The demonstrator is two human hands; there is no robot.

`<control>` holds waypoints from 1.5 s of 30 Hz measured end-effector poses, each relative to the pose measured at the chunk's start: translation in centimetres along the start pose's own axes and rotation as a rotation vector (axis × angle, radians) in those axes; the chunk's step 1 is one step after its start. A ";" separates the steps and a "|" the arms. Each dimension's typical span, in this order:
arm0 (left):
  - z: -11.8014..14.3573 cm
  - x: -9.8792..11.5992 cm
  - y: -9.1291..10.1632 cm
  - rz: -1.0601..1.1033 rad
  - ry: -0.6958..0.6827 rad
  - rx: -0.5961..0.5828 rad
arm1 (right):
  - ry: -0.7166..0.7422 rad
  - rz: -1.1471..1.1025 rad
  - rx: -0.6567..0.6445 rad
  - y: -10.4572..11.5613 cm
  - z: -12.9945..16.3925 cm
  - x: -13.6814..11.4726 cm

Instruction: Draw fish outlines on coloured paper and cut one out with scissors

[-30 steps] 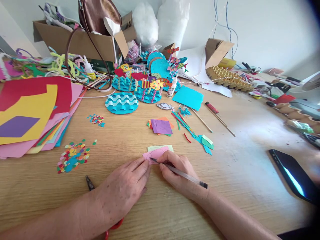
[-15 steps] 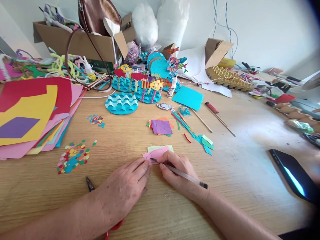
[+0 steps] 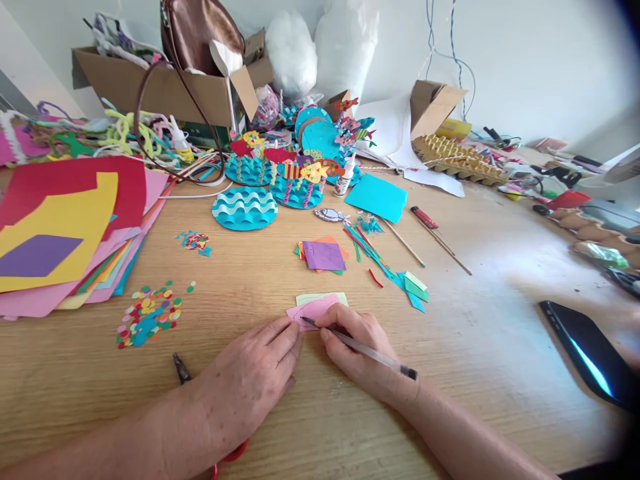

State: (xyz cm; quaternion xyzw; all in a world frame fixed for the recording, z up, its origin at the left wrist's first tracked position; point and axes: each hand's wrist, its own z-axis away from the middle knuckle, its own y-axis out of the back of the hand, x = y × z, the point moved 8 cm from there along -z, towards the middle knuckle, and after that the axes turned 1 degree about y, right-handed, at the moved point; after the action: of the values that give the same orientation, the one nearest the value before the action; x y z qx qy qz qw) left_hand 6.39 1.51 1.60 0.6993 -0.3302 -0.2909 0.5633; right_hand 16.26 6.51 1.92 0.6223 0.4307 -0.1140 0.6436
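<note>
My right hand [image 3: 357, 347] holds a pen [image 3: 373, 354] with its tip on a small pink paper piece [image 3: 314, 309]. That pink piece lies on the wooden table [image 3: 480, 333], partly over a pale green piece [image 3: 320, 297]. My left hand [image 3: 247, 383] lies flat, its fingertips pressing the pink piece's left edge. Under my left wrist, scissors [image 3: 181, 367] with red handles show partly.
A stack of coloured paper sheets [image 3: 60, 233] lies at the left, with a heap of paper dots [image 3: 147, 313] beside it. Blue wave discs with paper fish [image 3: 273, 180], a glue bottle [image 3: 344, 175], small squares [image 3: 323, 255] and strips sit behind. A phone [image 3: 587, 350] lies at right.
The hands and pen have hardly moved; the view has shifted very slightly.
</note>
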 end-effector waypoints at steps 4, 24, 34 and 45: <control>0.0 -0.1 0.2 -0.001 0.010 0.029 | 0.007 -0.004 -0.005 0.0 0.0 -0.1; 0.1 -0.2 -0.1 -0.001 0.013 0.044 | 0.045 0.009 0.037 0.2 -0.1 -0.2; 0.1 -0.1 -0.2 -0.013 0.010 0.032 | 0.042 0.017 0.026 0.0 -0.1 -0.1; 0.4 -0.1 -0.2 -0.032 0.003 0.035 | 0.033 0.010 0.011 -0.1 -0.1 0.0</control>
State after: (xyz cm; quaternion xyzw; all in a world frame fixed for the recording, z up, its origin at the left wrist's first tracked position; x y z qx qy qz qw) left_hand 6.11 1.37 1.31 0.7147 -0.3233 -0.2927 0.5468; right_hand 16.12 6.58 1.90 0.6298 0.4376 -0.1025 0.6335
